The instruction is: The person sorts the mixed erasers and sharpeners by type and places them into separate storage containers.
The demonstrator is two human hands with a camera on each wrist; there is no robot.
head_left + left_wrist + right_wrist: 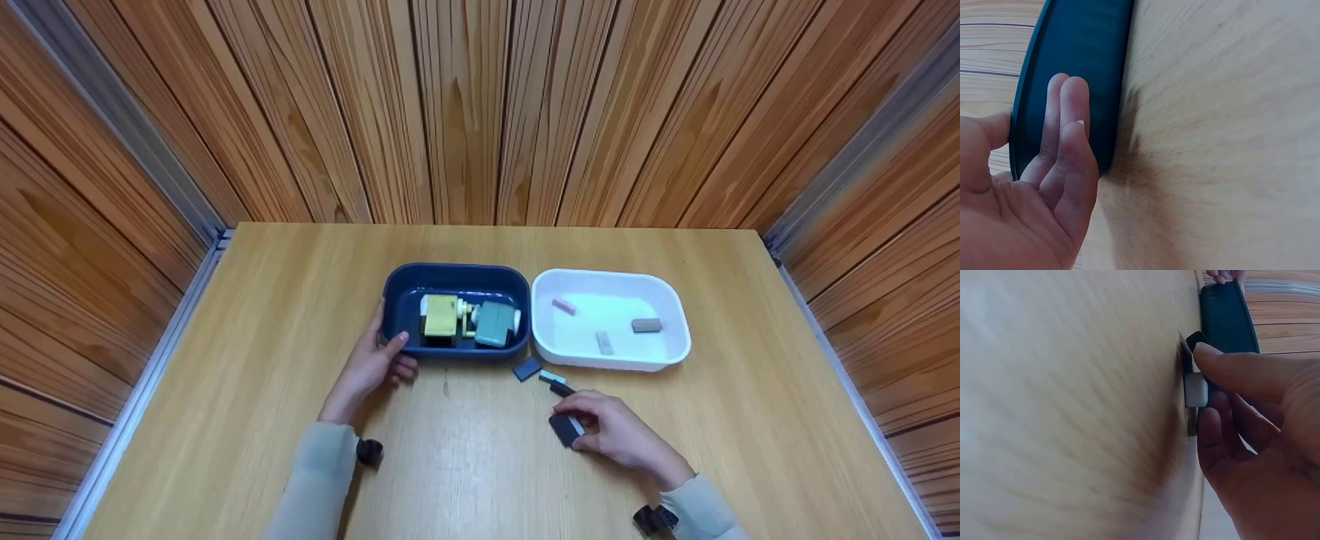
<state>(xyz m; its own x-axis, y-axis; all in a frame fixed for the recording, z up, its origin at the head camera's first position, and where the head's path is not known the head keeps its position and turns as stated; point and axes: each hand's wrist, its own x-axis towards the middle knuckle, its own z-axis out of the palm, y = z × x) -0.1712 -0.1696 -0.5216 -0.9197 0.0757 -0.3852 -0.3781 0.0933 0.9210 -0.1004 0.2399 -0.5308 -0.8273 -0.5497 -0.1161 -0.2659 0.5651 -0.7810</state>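
Observation:
My left hand (pixel 375 360) holds the front left corner of a navy blue bin (pixel 397 289), with the thumb over the rim. Along the outer wall of the bin (pixel 1072 45) lie the fingers of the left hand (pixel 1044 191). A yellow block-shaped toy part (pixel 440 315) and a teal one (pixel 495 324) lie inside, joined by pale pieces. Between thumb and fingers, my right hand (pixel 619 431) pinches a small black-and-white block (pixel 562 430), low over the table. Its white part (pixel 1196 391) shows in the right wrist view; the fingers hide the rest.
Right of the navy bin stands a white bin (pixel 607 283) holding a pink block (pixel 564 306), a grey-brown block (pixel 646 325) and a whitish block (pixel 604 343). On the table before the bins lie a dark blue block (pixel 527 368), a light blue block (pixel 552 377) and a black one (pixel 562 389).

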